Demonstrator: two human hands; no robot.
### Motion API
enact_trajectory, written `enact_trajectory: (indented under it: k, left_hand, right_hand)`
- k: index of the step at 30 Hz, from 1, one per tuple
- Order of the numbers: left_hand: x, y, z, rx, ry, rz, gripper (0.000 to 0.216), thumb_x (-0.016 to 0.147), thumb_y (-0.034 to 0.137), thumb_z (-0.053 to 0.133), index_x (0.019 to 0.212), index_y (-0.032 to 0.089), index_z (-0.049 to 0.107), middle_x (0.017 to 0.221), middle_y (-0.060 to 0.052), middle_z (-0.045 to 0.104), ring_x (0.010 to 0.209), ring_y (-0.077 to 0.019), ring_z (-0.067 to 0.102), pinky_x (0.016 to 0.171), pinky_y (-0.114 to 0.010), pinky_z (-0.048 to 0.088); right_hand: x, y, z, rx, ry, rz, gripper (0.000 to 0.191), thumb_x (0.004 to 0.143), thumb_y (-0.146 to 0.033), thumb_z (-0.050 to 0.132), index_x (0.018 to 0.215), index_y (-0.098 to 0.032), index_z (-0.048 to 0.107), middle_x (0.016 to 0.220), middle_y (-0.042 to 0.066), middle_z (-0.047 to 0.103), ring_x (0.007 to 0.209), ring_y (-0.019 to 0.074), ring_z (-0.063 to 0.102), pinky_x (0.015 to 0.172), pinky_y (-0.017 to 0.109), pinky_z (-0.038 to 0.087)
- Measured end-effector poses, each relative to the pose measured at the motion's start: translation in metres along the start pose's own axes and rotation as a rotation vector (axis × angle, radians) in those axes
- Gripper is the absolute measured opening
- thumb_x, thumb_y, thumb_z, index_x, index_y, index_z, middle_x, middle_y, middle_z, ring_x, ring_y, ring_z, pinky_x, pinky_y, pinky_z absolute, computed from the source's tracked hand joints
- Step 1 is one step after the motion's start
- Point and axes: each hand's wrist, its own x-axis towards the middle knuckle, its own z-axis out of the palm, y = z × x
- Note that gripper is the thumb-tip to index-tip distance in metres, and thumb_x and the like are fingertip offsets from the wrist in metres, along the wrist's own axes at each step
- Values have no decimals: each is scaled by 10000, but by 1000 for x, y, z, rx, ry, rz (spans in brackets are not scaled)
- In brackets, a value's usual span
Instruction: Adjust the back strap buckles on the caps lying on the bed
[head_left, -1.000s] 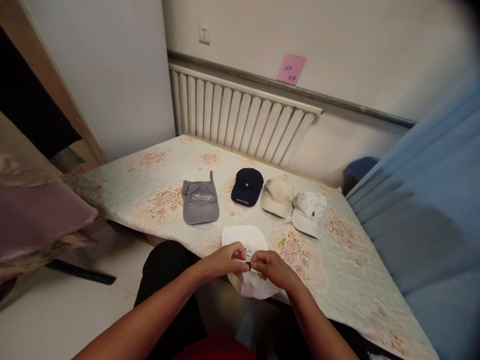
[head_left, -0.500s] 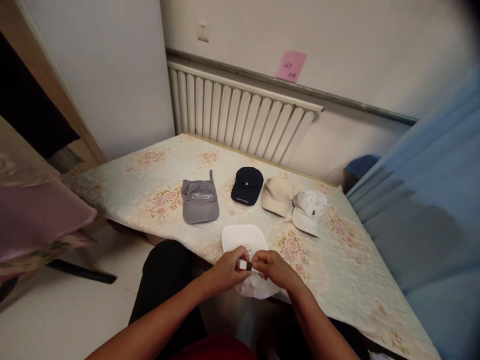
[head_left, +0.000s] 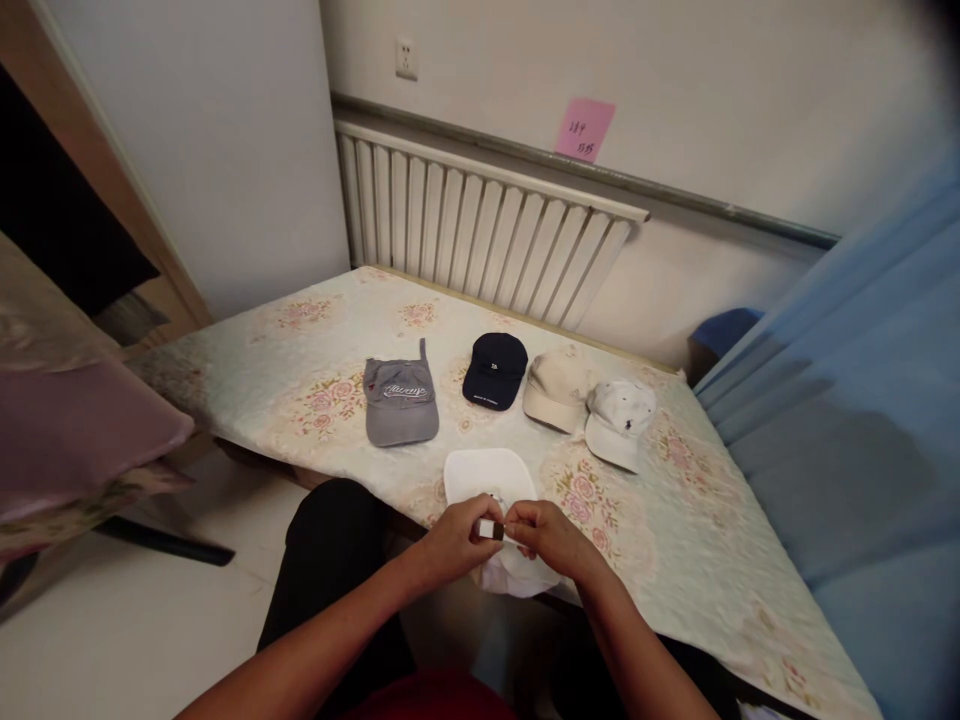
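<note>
A white baseball cap lies at the table's near edge, its brim pointing away from me. Over its back part, my left hand pinches one end of the cap's strap, where a white piece and a dark brown piece show. From the other side, my right hand grips the strap with thumb and fingertips. The two hands are almost touching. My fingers hide part of the strap and the middle of the cap.
Farther back lie a grey cap, a navy cap, a beige cap and a white cap on the flowered tablecloth. A radiator stands behind; a blue curtain hangs at right.
Both hands keep almost the same place on the strap. The strap pieces between the fingers have shifted very slightly; the other caps lie where they were.
</note>
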Motion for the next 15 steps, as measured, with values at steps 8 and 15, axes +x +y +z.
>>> enact_trajectory:
  k: [8, 15]
  left_hand:
    - [-3, 7, -8, -27, -77, -95, 294, 637, 205, 639, 918, 193, 555, 683, 60, 472, 594, -85, 404, 539, -199, 329]
    - [0, 12, -15, -182, -134, -108, 215, 783, 354, 526, 902, 179, 560, 743, 35, 501, 665, -98, 428, 590, -211, 336]
  right_hand:
    - [-2, -3, -1, -33, -2, -1, 101, 736, -214, 534, 651, -175, 570, 481, -54, 487, 472, 86, 420, 494, 211, 325]
    - [-3, -5, 0, -71, 7, -3, 133, 751, -260, 540, 647, -181, 566, 492, -48, 484, 482, 91, 419, 498, 217, 321]
